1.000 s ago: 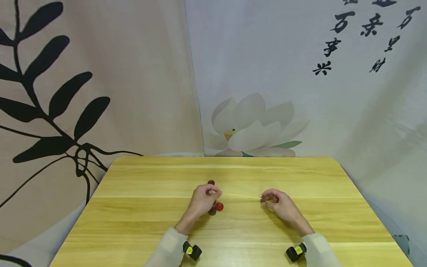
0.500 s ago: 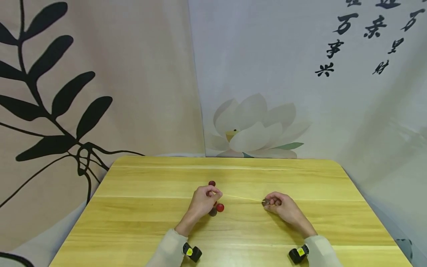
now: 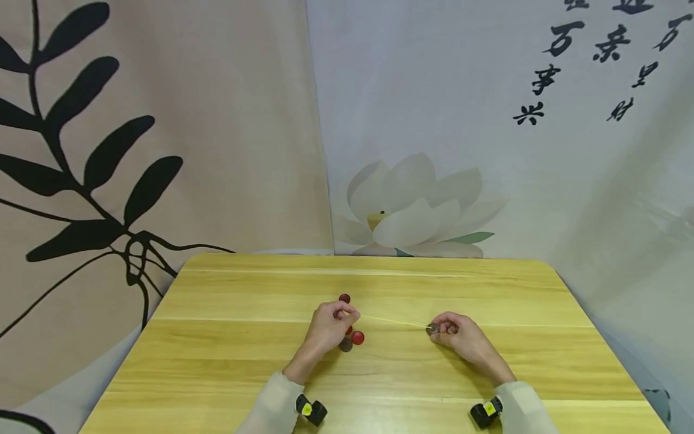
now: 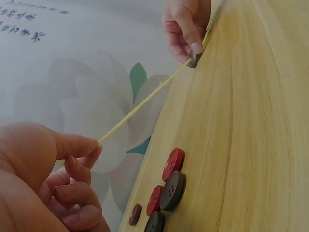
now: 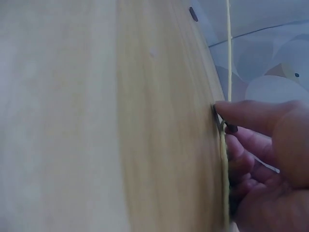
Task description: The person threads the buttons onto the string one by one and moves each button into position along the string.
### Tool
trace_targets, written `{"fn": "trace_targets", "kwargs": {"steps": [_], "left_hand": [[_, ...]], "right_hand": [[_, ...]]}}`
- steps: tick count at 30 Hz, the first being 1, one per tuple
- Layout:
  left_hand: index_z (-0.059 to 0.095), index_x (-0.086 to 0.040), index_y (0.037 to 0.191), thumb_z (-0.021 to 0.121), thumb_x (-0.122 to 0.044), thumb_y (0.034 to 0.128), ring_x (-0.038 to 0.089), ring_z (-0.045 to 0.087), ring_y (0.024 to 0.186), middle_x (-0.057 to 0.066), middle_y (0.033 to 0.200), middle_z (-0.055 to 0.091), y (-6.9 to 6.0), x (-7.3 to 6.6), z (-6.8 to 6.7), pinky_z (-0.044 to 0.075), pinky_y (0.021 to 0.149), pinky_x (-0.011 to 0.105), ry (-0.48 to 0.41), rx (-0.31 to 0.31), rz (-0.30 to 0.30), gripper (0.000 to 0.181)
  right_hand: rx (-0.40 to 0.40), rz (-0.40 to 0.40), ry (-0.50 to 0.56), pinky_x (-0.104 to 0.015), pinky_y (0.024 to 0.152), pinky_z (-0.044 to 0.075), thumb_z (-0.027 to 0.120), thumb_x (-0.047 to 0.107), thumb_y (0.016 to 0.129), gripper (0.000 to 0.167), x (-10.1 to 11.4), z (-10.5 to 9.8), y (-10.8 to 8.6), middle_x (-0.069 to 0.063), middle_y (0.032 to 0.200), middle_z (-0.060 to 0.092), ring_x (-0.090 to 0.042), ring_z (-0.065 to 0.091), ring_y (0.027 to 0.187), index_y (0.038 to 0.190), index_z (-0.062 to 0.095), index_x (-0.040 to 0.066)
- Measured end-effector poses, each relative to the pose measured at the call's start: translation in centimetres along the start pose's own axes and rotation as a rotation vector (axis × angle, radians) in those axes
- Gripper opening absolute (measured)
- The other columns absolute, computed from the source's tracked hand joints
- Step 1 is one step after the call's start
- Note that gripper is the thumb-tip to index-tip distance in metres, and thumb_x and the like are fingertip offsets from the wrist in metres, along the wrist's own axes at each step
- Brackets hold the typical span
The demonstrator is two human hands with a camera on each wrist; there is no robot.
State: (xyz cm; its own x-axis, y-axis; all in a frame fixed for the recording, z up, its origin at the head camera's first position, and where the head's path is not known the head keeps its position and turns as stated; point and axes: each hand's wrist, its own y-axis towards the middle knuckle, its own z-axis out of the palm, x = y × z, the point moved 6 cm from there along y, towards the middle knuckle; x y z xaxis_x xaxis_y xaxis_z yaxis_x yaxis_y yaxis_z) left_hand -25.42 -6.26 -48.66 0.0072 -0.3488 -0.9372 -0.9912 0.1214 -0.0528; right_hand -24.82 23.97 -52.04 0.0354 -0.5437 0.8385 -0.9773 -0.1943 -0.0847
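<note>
My left hand pinches the end of a thin yellow string between thumb and forefinger, above the table. The string runs taut across to my right hand, whose thumb and fingers pinch a dark brown button. It passes at that button, and a further length trails beyond it in the right wrist view. Below my left hand lie several loose buttons: a red button, a brown button, another red button, a dark button and a small maroon button. In the head view the left hand partly covers them.
The wooden table has rounded far corners. Behind it hangs a cloth backdrop printed with leaves, a lotus and characters. A black wrist camera sits at the left cuff, and another wrist camera at the right.
The brown button in my right hand has turned, showing more of its face in the head view. The string between the hands shows more clearly. My left hand has hardly moved.
</note>
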Motion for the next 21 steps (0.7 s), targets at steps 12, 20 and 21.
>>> {"fn": "trace_targets", "kwargs": {"steps": [12,20,21], "left_hand": [[0.074,-0.005,0.094,0.068,-0.014,0.0933,0.012,0.043,0.056,-0.003,0.062,0.047,0.2,0.2,0.4,0.032,0.048,0.022,-0.005,0.023,0.007,0.011],[0.074,-0.005,0.093,0.068,-0.015,0.0932,0.011,0.043,0.056,-0.003,0.062,0.047,0.2,0.3,0.3,0.033,0.049,0.022,-0.017,0.028,-0.007,0.011],[0.074,-0.006,0.093,0.069,-0.015,0.0931,0.011,0.043,0.056,-0.003,0.062,0.047,0.2,0.2,0.3,0.033,0.049,0.022,-0.02,0.029,-0.011,0.01]], "right_hand": [[-0.013,0.009,0.009,-0.022,0.063,0.041,0.073,0.005,0.087,0.024,1.1,0.1,-0.2,-0.008,0.085,0.058,-0.013,0.049,0.072,0.109,0.065,-0.001],[-0.003,0.013,0.02,-0.022,0.062,0.042,0.075,0.007,0.086,0.023,0.2,0.1,0.2,-0.006,0.084,0.057,-0.012,0.049,0.071,0.107,0.065,0.002],[-0.001,0.012,0.023,-0.022,0.061,0.042,0.075,0.007,0.086,0.024,0.3,0.1,0.2,-0.006,0.084,0.057,-0.012,0.049,0.071,0.108,0.065,0.002]]}}
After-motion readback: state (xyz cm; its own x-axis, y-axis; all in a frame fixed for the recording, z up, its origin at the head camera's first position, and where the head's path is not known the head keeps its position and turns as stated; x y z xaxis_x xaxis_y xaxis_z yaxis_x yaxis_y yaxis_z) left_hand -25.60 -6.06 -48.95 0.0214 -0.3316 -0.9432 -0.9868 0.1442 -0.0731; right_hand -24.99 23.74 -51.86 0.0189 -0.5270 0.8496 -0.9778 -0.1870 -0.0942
